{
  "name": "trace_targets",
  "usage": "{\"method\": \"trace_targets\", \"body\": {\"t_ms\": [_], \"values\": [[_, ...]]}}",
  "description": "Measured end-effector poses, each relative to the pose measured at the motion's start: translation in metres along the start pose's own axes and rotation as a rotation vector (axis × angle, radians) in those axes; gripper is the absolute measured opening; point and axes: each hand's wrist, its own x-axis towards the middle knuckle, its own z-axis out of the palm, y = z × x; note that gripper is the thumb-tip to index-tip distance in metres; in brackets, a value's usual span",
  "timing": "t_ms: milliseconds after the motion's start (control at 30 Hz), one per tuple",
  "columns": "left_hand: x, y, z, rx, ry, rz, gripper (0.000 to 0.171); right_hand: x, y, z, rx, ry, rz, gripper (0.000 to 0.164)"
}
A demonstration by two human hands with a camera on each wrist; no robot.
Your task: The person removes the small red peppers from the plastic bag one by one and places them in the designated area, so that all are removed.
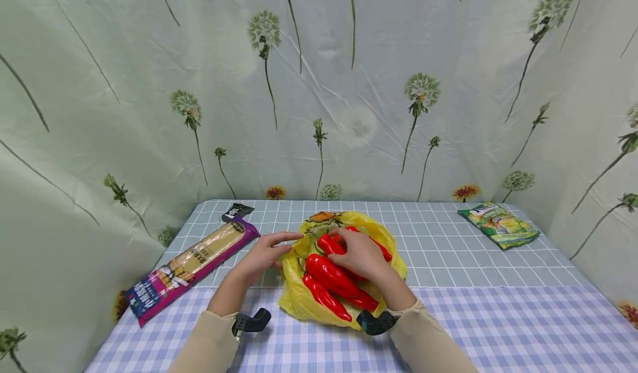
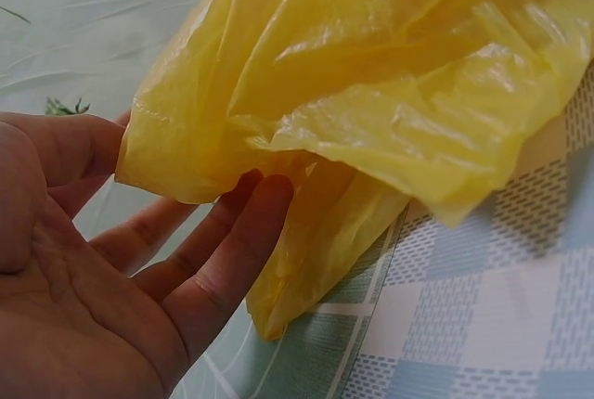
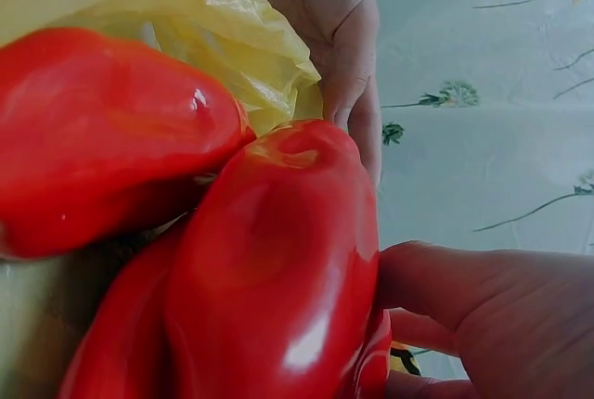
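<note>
A yellow plastic bag (image 1: 299, 295) lies spread at the middle of the table, its mouth wide. Several glossy long red peppers (image 1: 329, 276) are heaped in it, with something green-striped and orange (image 1: 321, 220) at its far side. My right hand (image 1: 361, 254) reaches over the heap and grips one red pepper (image 3: 278, 260), thumb against its side. My left hand (image 1: 266, 254) is at the bag's left edge. In the left wrist view, its fingers (image 2: 223, 269) are extended and touch the yellow plastic from below.
To the left lies a long purple pack of noodle-like sticks (image 1: 194, 265), with a small black packet (image 1: 237, 212) behind it. A green snack bag (image 1: 500, 226) lies at the far right. A flowered curtain (image 1: 349, 112) hangs behind the table, with cloth at both sides.
</note>
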Motion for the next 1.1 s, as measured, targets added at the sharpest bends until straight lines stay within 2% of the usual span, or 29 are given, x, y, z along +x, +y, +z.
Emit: {"method": "trace_targets", "body": {"t_ms": [267, 600, 833, 1100], "values": [[0.001, 0.0, -0.001, -0.013, -0.006, -0.006, 0.036, -0.001, 0.002, -0.003, 0.051, 0.0, -0.012, 0.047], [0.001, -0.001, -0.001, -0.014, 0.013, -0.014, 0.035, -0.002, 0.005, -0.014, 0.111, 0.063, -0.005, 0.048], [0.001, -0.001, -0.001, -0.009, 0.018, -0.017, 0.035, -0.003, 0.005, -0.026, 0.193, 0.093, 0.004, 0.053], [0.0, 0.0, 0.001, -0.007, 0.02, -0.015, 0.034, -0.004, 0.013, -0.04, 0.29, 0.09, -0.011, 0.055]]}}
